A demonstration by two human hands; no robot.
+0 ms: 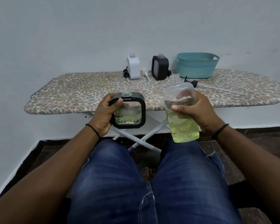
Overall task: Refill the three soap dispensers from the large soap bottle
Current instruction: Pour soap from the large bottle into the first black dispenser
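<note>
The large soap bottle (181,110) sits at about 3 o'clock from the frame centre, held in the air above the right knee. Its long axis runs nearly upright, leaning slightly left, with the open, capless neck at 12 o'clock. It is clear plastic, yellow-green liquid filling roughly its lower half. The right hand (199,113) wraps it from the right side — fingers curled round the back, thumb pressed on the front.

At 9 o'clock from that bottle, the left hand (103,113) grips a black-framed dispenser (129,110), thumb hooked over its upper left corner. This one also stands upright, uncapped neck pointing to 12 o'clock; its clear, diamond-textured window shows pale green liquid in the lower part.

Farther off, on the leopard-print ironing board (87,91), a white dispenser (133,66) and a second black dispenser (160,67) stand upright near the wall, both without pumps. Loose pump heads (145,72) lie beside them. At 3 o'clock of these stands a teal basket (196,67).
</note>
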